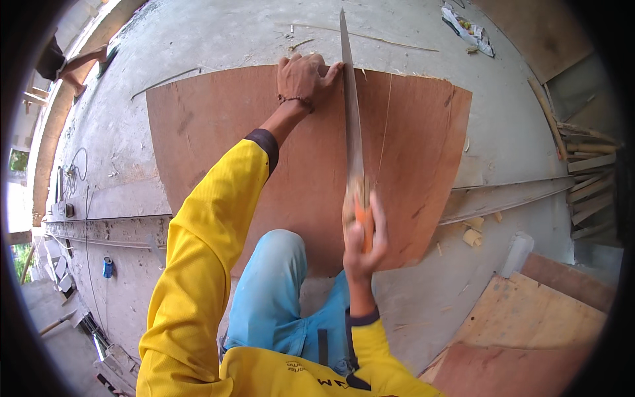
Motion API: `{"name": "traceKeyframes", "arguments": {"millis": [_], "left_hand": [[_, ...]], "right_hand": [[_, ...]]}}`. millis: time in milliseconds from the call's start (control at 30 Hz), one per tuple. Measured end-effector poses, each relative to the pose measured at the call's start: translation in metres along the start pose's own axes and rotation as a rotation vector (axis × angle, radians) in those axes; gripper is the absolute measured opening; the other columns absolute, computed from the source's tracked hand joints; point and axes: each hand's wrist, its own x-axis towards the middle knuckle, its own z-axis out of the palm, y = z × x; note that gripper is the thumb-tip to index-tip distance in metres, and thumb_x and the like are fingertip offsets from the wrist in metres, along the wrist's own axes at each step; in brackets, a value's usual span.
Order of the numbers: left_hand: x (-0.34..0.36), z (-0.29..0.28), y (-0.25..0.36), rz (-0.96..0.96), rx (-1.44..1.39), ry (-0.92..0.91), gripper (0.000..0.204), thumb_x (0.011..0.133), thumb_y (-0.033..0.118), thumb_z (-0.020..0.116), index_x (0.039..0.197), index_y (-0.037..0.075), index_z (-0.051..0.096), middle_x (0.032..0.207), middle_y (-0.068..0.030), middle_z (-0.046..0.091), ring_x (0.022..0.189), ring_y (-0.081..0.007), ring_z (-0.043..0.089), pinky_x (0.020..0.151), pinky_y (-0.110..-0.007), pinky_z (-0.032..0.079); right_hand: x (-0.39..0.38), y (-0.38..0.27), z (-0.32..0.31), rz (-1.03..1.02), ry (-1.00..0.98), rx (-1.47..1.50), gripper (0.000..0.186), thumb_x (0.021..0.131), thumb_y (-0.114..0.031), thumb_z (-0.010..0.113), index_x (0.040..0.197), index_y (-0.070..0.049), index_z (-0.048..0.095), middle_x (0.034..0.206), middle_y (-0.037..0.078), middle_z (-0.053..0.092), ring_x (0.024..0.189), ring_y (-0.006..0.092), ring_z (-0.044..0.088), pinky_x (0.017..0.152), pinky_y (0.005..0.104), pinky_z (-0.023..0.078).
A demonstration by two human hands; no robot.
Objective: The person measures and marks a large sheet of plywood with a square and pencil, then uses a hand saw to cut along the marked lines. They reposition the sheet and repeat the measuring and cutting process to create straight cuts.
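Observation:
A reddish-brown plywood sheet lies in front of me, with my knee over its near edge. My left hand grips the sheet's far edge, its fingers curled over and the thumb stretched toward the blade. In my right hand is a handsaw with a wooden and orange handle; its long blade points away from me and crosses the far edge beside my left thumb. A thin line runs down the sheet just right of the blade. The right fingers are slightly blurred but wrapped round the handle.
Long metal beams run beneath the sheet to both sides. Wood scraps lie at right, near more plywood pieces. Stacked timber stands far right. A blue can and a cable are at left. Another person's legs show upper left.

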Motion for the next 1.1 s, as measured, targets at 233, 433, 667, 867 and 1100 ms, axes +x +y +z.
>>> {"name": "traceKeyframes", "arguments": {"millis": [233, 433, 667, 867, 1100], "left_hand": [[0.007, 0.006, 0.010, 0.029, -0.044, 0.057, 0.052, 0.091, 0.060, 0.059, 0.074, 0.012, 0.069, 0.077, -0.0072, 0.070, 0.087, -0.0248, 0.065, 0.087, -0.040, 0.039], [0.004, 0.004, -0.003, 0.002, -0.014, -0.009, 0.053, 0.091, 0.061, 0.058, 0.074, 0.012, 0.069, 0.076, -0.0076, 0.070, 0.087, -0.0243, 0.064, 0.087, -0.039, 0.039], [-0.001, 0.009, 0.007, 0.027, -0.077, 0.085, 0.052, 0.091, 0.061, 0.059, 0.075, 0.013, 0.069, 0.073, -0.0067, 0.069, 0.084, -0.0236, 0.064, 0.086, -0.039, 0.039], [-0.001, 0.003, -0.002, 0.004, 0.005, 0.010, 0.051, 0.091, 0.060, 0.059, 0.075, 0.013, 0.071, 0.073, -0.0065, 0.069, 0.084, -0.0230, 0.064, 0.086, -0.039, 0.039], [0.007, 0.007, 0.009, 0.049, -0.082, 0.106, 0.051, 0.091, 0.060, 0.060, 0.072, 0.013, 0.069, 0.073, -0.0059, 0.069, 0.082, -0.0224, 0.064, 0.085, -0.040, 0.040]], "right_hand": [[0.006, -0.009, -0.004, -0.051, 0.029, -0.123, 0.050, 0.099, -0.016, 0.055, 0.140, 0.012, 0.048, 0.127, 0.025, 0.064, 0.116, 0.0319, 0.066, 0.096, 0.0377, 0.055], [0.058, -0.003, 0.017, -0.105, 0.020, -0.142, 0.048, 0.097, -0.015, 0.057, 0.138, 0.010, 0.052, 0.129, 0.026, 0.064, 0.109, 0.0306, 0.068, 0.092, 0.0375, 0.055], [-0.049, -0.029, -0.030, 0.016, 0.000, -0.061, 0.050, 0.099, -0.017, 0.054, 0.137, 0.014, 0.049, 0.123, 0.028, 0.065, 0.108, 0.0319, 0.070, 0.089, 0.0376, 0.058], [0.089, -0.007, 0.037, -0.015, 0.007, -0.030, 0.051, 0.099, -0.023, 0.055, 0.138, 0.010, 0.053, 0.133, 0.023, 0.063, 0.121, 0.0304, 0.061, 0.104, 0.0380, 0.046], [-0.068, -0.038, -0.043, 0.077, -0.008, 0.000, 0.055, 0.100, -0.023, 0.054, 0.139, 0.015, 0.047, 0.127, 0.029, 0.063, 0.111, 0.0341, 0.068, 0.092, 0.0398, 0.057]]}}
